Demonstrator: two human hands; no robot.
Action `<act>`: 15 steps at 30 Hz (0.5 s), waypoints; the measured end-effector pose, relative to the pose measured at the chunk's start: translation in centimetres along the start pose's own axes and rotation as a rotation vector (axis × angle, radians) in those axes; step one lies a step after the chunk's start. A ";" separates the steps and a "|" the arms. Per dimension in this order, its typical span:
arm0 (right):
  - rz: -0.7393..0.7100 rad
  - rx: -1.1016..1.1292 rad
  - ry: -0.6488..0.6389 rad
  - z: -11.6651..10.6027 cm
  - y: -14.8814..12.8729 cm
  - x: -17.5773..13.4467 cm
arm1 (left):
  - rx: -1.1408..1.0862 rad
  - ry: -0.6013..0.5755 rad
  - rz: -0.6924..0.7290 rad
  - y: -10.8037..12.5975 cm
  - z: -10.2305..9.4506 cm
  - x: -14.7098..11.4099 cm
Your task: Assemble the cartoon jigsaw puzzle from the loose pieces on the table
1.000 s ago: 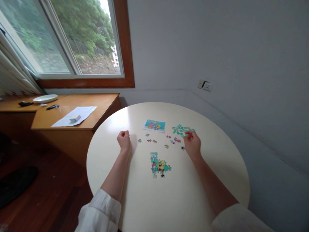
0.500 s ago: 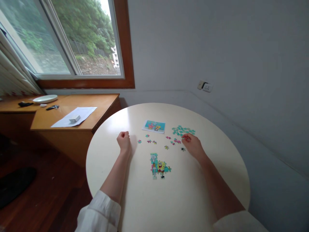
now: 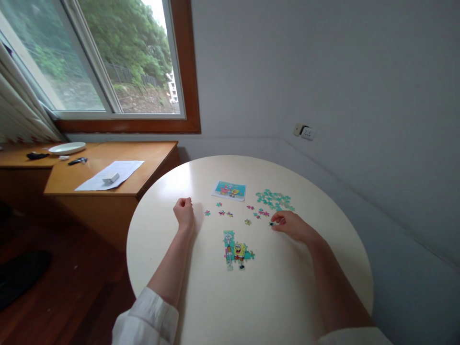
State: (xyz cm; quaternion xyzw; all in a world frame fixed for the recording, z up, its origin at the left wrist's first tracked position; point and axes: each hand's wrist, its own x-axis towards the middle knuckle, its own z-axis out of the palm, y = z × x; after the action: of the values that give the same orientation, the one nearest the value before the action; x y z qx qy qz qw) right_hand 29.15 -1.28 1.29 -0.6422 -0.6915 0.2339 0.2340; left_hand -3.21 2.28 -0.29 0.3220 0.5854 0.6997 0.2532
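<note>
My left hand rests on the table as a loose fist, left of the scattered pieces, with nothing showing in it. My right hand has thumb and fingertips pinched at a small dark puzzle piece, which lies at table level. Nearer to me lies a partly joined jigsaw puzzle with a tall pale cartoon figure and a yellow square one. Several loose pieces lie between my hands, among them a yellow puzzle piece and a pink puzzle piece.
A heap of turquoise pieces lies just beyond my right hand. The picture card is farther back on the round white table. At left stands a wooden desk with a paper sheet, a small white box and a white plate.
My right hand has come nearer to me from the edge of the turquoise heap, onto the dark piece. My left hand has stayed in place.
</note>
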 end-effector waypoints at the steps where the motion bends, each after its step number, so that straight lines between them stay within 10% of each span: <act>1: -0.009 0.002 -0.002 0.1 0.1 0.1 | 0.000 -0.002 -0.001 0.0 0.0 0.0; 15: 0.047 0.064 -0.098 0.2 -0.1 0.2 | 0.009 -0.004 0.005 -0.2 0.1 0.1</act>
State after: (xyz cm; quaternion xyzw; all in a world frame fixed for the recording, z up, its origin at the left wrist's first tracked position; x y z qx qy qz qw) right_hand 28.93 -1.11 1.24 -0.6382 -0.6791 0.2922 0.2147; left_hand -3.26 2.46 -0.50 0.3261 0.5872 0.6969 0.2513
